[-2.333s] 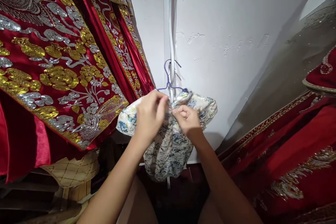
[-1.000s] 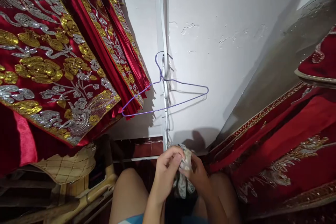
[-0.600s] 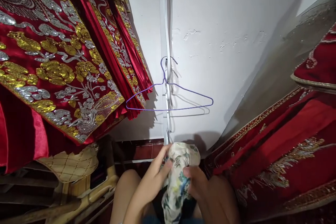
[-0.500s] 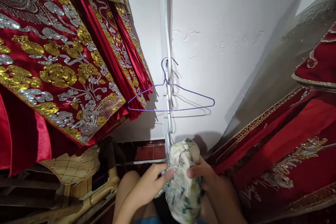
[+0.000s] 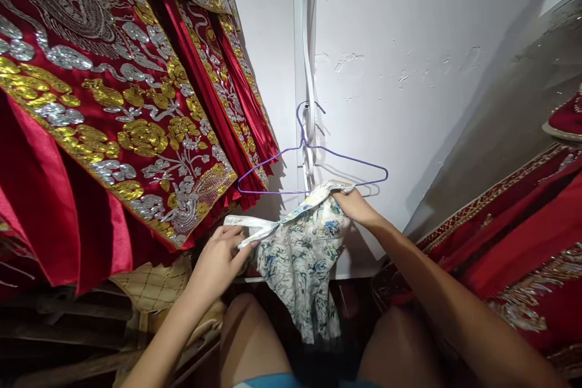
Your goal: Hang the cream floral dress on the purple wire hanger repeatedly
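A white garment with a blue and green floral print [image 5: 302, 254] hangs down between my hands, its top edge stretched at a slant. My left hand [image 5: 226, 251] grips a pale band at the garment's left end. Raised higher, my right hand [image 5: 349, 201] clasps the opposite end of the top edge, its fingers partly hidden by cloth. A purple wire hanger [image 5: 345, 159] hangs by its hook from the white upright strip [image 5: 310, 60] against the wall. The garment's upper right part overlaps the hanger's bottom bar; whether they touch I cannot tell.
Red cloths with gold and silver sequins [image 5: 145, 136] hang on the left. More red embroidered fabric [image 5: 513, 242] fills the right side. A wooden chair [image 5: 131, 315] with a beige quilted cover [image 5: 157, 285] stands lower left, and a white wall [image 5: 386, 30] is ahead.
The bunched garment has been lifted from my lap and spread out. My hands have moved up and apart, the right one farther up. The view has shifted slightly left.
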Available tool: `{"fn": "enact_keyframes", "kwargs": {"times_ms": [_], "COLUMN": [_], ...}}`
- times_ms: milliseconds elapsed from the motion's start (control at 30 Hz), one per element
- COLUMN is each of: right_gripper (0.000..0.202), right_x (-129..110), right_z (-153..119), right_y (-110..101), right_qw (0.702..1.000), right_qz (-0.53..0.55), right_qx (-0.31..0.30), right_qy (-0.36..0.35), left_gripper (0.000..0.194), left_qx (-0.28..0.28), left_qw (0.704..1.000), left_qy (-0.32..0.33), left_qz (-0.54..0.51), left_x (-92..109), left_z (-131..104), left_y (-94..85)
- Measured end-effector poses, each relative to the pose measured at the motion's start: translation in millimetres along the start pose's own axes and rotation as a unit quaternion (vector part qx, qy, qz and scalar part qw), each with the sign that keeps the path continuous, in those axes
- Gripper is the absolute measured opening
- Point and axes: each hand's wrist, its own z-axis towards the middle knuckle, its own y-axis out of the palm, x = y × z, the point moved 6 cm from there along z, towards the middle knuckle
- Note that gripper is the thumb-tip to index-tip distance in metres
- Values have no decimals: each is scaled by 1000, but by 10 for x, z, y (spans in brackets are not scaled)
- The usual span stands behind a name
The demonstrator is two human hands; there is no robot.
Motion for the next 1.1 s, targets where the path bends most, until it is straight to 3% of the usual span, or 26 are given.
{"fn": "enact_keyframes", "kwargs": {"times_ms": [67,233,300,467,567,700,767,833,967,1033,1100], "right_gripper": [14,25,24,23,9,93,104,94,39,22,20], "right_x": [73,17,-20,-26,-79,-190,-201,-182,-239,-325,-427], "right_z": [31,-45,-85,-199,-275,-304,-233,-111,89,106,64], "right_y": [-70,-309,-303,-159,-203,-619,-800,-906,-999,-1046,-1084], "right_qw": [999,996,997,998,996,979,972,968,964,967,977], "right_qz": [-18,-71,-56,-30,-53,-122,-161,-202,-254,-252,-200], "right_qx": [26,44,36,51,63,164,173,149,79,25,-46], "right_qy": [11,30,34,36,23,6,0,-4,-11,17,58], "left_gripper": [49,40,33,15,31,36,35,33,28,28,30], "left_qx": [36,71,98,182,168,132,125,120,120,152,198], "left_qw": [999,992,986,968,971,980,980,979,980,977,971], "left_qy": [-8,-24,-15,77,79,93,89,76,55,62,63], "left_qz": [-21,-105,-133,-157,-152,-120,-128,-148,-151,-137,-121], "left_x": [-43,-28,79,470,534,559,575,589,544,473,373], "left_z": [84,273,368,706,915,1016,1010,1004,1036,1056,1063], "left_y": [-67,-165,-235,-433,-449,-449,-474,-514,-630,-728,-824]}}
